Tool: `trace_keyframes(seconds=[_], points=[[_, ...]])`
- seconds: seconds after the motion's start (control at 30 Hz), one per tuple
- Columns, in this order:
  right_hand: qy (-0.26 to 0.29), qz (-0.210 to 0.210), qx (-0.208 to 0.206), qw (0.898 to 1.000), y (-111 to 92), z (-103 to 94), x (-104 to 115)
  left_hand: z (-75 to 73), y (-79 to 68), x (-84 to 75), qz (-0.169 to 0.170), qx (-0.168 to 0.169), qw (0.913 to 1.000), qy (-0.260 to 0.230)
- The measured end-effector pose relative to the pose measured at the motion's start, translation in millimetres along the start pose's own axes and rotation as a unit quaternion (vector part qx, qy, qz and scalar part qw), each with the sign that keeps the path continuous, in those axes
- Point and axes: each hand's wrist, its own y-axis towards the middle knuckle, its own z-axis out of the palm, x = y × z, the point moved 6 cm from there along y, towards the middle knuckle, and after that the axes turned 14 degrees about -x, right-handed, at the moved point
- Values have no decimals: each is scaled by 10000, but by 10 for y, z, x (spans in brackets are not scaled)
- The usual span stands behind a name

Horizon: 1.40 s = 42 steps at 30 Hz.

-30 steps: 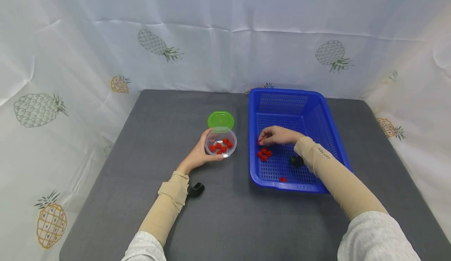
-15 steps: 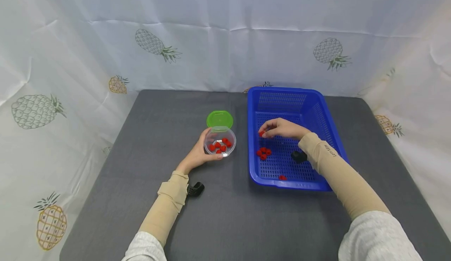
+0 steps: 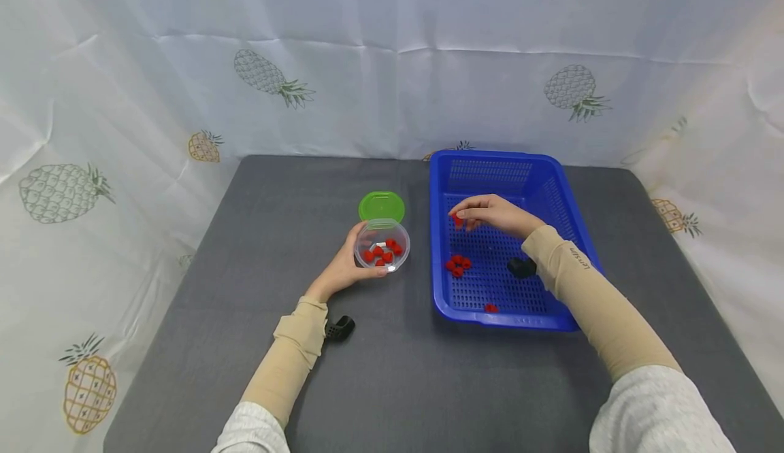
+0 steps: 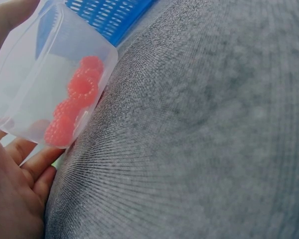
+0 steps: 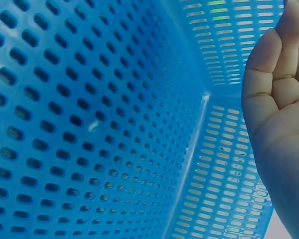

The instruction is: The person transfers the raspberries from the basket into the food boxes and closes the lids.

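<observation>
My left hand [image 3: 343,269] grips a clear plastic tub [image 3: 365,239], fingers behind it and thumb along its near side. Several red raspberries [image 4: 82,87] lie on the tub's bottom, as the left wrist view shows from the side. Over the blue basket [image 3: 437,290], my right hand [image 3: 496,213] pinches one raspberry [image 3: 458,220] between thumb and fingertips. Below that hand, several more raspberries [image 3: 458,266] sit clustered on the basket floor, and another red piece [image 3: 491,308] lies near the front wall. In the right wrist view the held raspberry is mostly out of frame.
A green lid [image 3: 382,206] lies on the grey table [image 3: 392,385] just behind the tub. The basket's raised walls stand around the right hand. Black wrist devices show under the left wrist [image 3: 340,328] and the right wrist [image 3: 522,267]. A pineapple-print curtain [image 3: 392,92] borders the table.
My right hand has lifted a raspberry from beside the cluster and moved it up and toward the back of the basket. The left hand and the tub have stayed in place.
</observation>
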Motion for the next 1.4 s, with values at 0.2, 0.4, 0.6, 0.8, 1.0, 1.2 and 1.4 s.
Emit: trace_keyframes(seconds=[0.2,0.4,0.6,0.8,1.0,1.2,1.4], points=[[107,-83,-240,9996,42,-33,68,-4,4,-7,1,11,10000,6],[535,-130,-313,9980,78,-11,158,-14,15,-8,58,8,10000,-22],[1006,-213,-326,9942,132,71,321,-20,24,-1,33,16,10000,-12],[1514,-299,-257,9877,214,214,520,-18,23,5,4,16,10000,-7],[1896,-478,-195,9805,328,371,669,-5,27,10,-6,13,10000,2],[1760,-597,-136,9825,396,494,784,0,31,15,-8,8,10000,2],[1656,-545,12,9847,458,615,828,2,38,24,-26,20,10000,-23]])
